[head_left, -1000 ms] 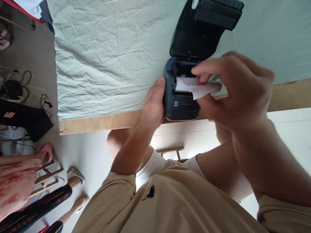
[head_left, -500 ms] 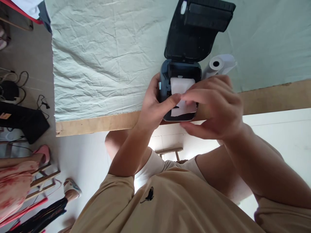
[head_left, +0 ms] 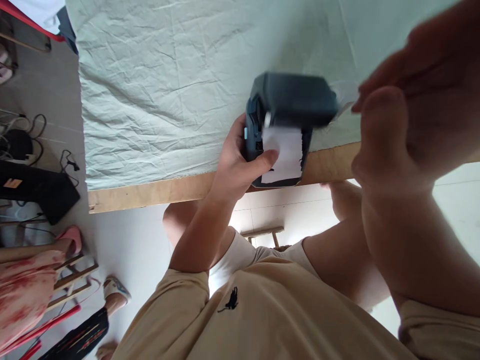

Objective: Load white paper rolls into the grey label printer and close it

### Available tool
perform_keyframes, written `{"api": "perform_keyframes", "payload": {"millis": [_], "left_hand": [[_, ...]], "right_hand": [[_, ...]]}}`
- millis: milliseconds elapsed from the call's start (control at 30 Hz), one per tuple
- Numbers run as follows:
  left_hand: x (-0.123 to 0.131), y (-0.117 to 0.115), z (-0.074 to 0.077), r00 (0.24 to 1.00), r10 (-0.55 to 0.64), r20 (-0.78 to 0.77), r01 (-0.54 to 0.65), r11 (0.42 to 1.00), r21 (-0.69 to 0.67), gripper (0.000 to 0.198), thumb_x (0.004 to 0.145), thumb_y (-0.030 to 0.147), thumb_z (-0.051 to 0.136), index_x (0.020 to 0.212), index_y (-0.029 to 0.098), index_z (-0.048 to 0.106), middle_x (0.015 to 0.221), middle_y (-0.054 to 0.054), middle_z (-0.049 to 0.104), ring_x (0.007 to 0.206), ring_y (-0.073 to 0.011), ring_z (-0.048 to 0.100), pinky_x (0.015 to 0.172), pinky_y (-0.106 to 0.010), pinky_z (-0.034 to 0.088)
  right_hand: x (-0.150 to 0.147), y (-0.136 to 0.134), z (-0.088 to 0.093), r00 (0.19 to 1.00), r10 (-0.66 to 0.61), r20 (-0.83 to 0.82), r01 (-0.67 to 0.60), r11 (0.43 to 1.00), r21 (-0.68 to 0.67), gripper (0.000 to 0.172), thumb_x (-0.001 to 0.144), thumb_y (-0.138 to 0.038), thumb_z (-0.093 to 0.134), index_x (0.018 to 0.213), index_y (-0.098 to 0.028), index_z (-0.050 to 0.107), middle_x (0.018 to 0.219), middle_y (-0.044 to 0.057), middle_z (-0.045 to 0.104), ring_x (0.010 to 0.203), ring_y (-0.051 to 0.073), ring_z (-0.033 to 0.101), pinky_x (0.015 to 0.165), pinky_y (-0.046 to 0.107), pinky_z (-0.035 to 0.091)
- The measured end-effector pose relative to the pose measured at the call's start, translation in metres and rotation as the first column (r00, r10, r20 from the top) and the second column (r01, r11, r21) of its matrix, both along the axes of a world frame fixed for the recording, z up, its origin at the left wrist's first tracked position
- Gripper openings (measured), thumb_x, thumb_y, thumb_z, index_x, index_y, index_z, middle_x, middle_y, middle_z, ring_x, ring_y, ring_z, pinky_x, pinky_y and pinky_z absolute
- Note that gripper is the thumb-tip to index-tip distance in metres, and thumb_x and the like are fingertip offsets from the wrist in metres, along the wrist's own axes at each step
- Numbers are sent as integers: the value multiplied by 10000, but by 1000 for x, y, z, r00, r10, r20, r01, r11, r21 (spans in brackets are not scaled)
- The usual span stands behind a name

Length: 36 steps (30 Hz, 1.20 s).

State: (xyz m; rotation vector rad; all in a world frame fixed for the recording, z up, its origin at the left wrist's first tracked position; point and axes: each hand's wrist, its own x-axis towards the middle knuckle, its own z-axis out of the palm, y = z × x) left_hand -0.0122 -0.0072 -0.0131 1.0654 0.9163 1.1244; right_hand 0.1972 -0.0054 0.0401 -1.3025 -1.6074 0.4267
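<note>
A dark blue-black portable label printer [head_left: 257, 120] sits at the table's front edge. Its hinged lid [head_left: 300, 100], blurred by motion, is tipped forward over the body but not down on it. White paper [head_left: 288, 152] lies over the lower part of the opening. My left hand [head_left: 240, 162] wraps the printer's left side, thumb pressed on the paper. To the right, my right hand [head_left: 416, 105] is raised close to the camera, somewhat blurred, fingers stretched and nothing visible in them. Behind the lid a piece of white paper from a roll [head_left: 347, 93] shows in part; the roll's core is hidden.
Pale green wrinkled cloth [head_left: 161, 90] covers the table, leaving a bare wooden edge [head_left: 157, 194] at the front. My knees and a wooden stool [head_left: 262, 232] are below. At left are cables, a black box [head_left: 41, 187] and other people's legs and feet [head_left: 116, 290].
The printer's lid has swung from standing back to tilted forward over the body. My right hand has left the paper and moved up to the right. My left hand stays on the printer.
</note>
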Motion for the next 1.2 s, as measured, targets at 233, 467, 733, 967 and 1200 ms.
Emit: {"api": "perform_keyframes", "payload": {"millis": [233,467,733,967,1200], "left_hand": [[2,-2,5,1000,17,12,-17,1000,-23,642,773,686,941,1205,275,701,1119,-42,748,1288,-337,765,1043,-448,660],[8,-6,18,998,27,54,-21,994,-112,437,910,652,836,1127,289,722,1095,-47,782,1338,-342,745,1054,-484,681],[16,-10,23,993,73,88,-63,992,-111,486,907,702,811,1094,268,697,971,-37,717,1068,-291,787,867,-415,652],[17,-9,21,991,90,103,-79,992,-99,464,931,698,788,1075,267,696,943,-28,705,951,-247,779,771,-372,615],[13,-6,21,994,52,99,-41,993,-108,471,950,716,755,1108,274,713,1074,-54,760,1370,-324,737,1002,-418,664]], "right_hand": [[-11,-23,-33,978,89,-190,-113,987,-117,624,994,-622,741,624,-214,447,523,-31,407,503,74,323,494,288,198],[-6,-15,-36,964,165,-209,-229,914,-335,626,964,-650,759,635,-214,453,546,-15,459,531,84,386,484,262,245],[-7,-12,-38,978,166,-126,-199,922,-332,559,963,-504,770,642,-229,404,563,-23,444,554,97,374,485,283,292],[-5,-10,-43,982,159,-101,-184,926,-331,559,957,-520,768,636,-236,409,564,-21,459,543,111,399,515,305,368],[-3,-10,-43,967,208,-145,-245,917,-315,587,964,-586,751,645,-230,410,544,-34,457,521,95,398,464,270,276]]}}
